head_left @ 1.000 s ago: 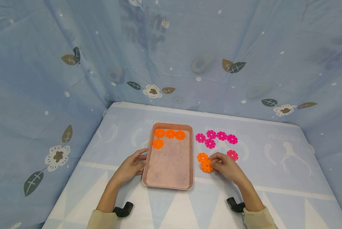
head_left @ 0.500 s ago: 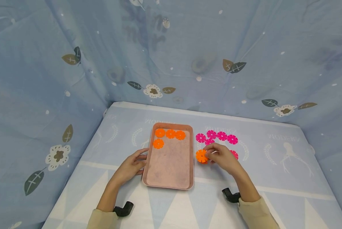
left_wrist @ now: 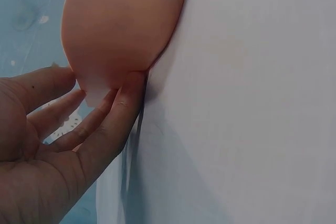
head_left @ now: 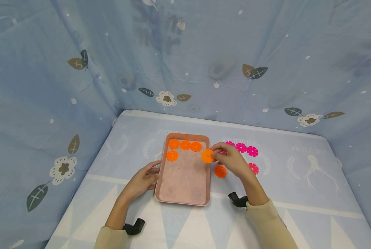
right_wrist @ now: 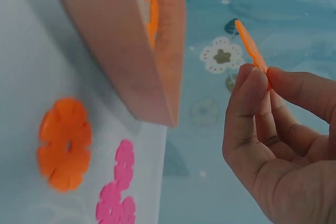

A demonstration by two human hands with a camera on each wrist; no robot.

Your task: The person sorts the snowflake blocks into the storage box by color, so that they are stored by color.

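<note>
The right hand and its orange disc have moved from the desk right of the tray up to its right rim. The grip is narrowed to a pinch on the disc's edge, holding it raised. The left hand has stayed put, fingers loosely extended against the tray's left wall. Observe four orange discs inside the tray's far end. Right of the tray lie one loose disc and several pink discs, partly hidden.
</note>
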